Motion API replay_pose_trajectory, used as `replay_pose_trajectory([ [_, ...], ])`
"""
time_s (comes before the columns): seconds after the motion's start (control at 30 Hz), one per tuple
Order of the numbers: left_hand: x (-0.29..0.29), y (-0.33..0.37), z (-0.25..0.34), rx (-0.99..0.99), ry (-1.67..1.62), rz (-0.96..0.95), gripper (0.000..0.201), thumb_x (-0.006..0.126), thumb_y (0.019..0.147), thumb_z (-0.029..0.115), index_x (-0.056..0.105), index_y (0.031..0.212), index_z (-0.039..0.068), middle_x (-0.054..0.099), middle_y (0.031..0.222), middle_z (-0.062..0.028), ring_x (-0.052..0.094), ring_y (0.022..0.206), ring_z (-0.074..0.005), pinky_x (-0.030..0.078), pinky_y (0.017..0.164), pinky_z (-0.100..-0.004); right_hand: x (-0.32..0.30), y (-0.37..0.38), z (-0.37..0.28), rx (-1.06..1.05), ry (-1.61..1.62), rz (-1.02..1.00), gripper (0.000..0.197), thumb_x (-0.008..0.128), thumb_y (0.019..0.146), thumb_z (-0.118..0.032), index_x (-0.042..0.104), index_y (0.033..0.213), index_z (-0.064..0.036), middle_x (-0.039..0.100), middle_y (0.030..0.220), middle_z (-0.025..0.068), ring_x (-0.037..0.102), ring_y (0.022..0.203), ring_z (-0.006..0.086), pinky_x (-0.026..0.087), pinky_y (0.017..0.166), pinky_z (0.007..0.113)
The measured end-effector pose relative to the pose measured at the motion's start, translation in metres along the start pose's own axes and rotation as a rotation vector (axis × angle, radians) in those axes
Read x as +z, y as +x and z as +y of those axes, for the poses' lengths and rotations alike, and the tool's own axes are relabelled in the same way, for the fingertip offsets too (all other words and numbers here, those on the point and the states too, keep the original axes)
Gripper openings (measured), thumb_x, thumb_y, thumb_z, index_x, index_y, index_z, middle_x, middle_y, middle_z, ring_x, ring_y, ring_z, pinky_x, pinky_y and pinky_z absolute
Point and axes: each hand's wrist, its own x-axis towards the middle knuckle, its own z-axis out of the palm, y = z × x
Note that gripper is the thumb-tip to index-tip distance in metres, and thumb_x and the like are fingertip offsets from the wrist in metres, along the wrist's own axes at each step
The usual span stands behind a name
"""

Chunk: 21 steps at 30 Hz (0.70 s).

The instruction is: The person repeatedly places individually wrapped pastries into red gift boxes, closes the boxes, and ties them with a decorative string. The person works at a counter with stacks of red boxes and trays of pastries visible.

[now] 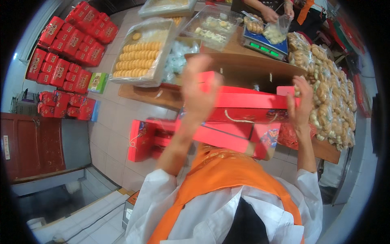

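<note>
A red gift box (252, 114) with a cream rope handle stands on the table in front of me, its top open and a brown inner panel (243, 67) raised behind it. At its left end is my left hand (200, 91), smeared by motion, beside an upright red end flap; its fingers do not show clearly. My right hand (301, 99) grips the other end, thumb on the near side and fingers over the edge by a small pink flap (285, 90). What lies inside the box is mostly hidden.
More red boxes (142, 140) sit low at left, and stacks of them (61, 71) line the left wall. A lined tray of round pastries (138, 57) is on the table. Bagged pastries (333, 93) are piled right. Behind a scale (264, 49), another person's hands (270, 14) hold a bag.
</note>
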Motion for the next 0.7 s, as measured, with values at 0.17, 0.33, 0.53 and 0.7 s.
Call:
replay_pose_trajectory([
  [0.17,-0.038,0.004,-0.119,-0.472,-0.151,-0.239,0.043,0.051,0.088,0.025,0.044,0.121,-0.003,0.05,0.118,-0.0149,0.045,0.112,-0.0247,0.033,0.095,-0.0336,0.057,0.023,-0.083,-0.172,0.048,-0.428,0.067,0.069,0.067,-0.043,0.047,0.113,0.0011,0.052,0.105,0.0169,0.05,0.097,0.0319,0.039,0.083,0.042],
  [0.33,-0.04,-0.014,-0.119,-0.69,-0.535,-0.632,0.066,0.052,0.086,0.03,0.024,0.136,-0.002,0.034,0.136,-0.0206,0.026,0.131,-0.0273,0.021,0.106,-0.0335,0.084,0.023,-0.082,-0.259,0.032,-0.445,0.071,0.066,0.062,-0.059,0.048,0.1,-0.002,0.055,0.074,0.0101,0.056,0.065,0.0259,0.044,0.06,0.035],
  [0.53,-0.068,-0.02,-0.083,-0.328,-0.28,-0.859,0.107,0.081,0.054,0.031,0.018,0.135,-0.001,0.027,0.137,-0.0178,0.029,0.128,-0.0273,0.025,0.105,-0.0348,0.083,0.042,-0.085,-0.166,0.134,-0.647,0.066,0.066,0.064,-0.058,0.048,0.096,-0.0032,0.059,0.075,0.0134,0.06,0.067,0.0314,0.045,0.058,0.04],
  [0.7,-0.069,-0.008,-0.088,-0.332,-0.162,-0.929,0.098,0.081,0.055,0.025,0.026,0.132,0.0,0.041,0.127,-0.0167,0.041,0.119,-0.0265,0.034,0.099,-0.0352,0.084,0.054,-0.085,-0.128,0.057,-0.87,0.07,0.061,0.065,-0.064,0.049,0.097,-0.0029,0.06,0.071,0.0155,0.059,0.065,0.0353,0.045,0.057,0.042],
])
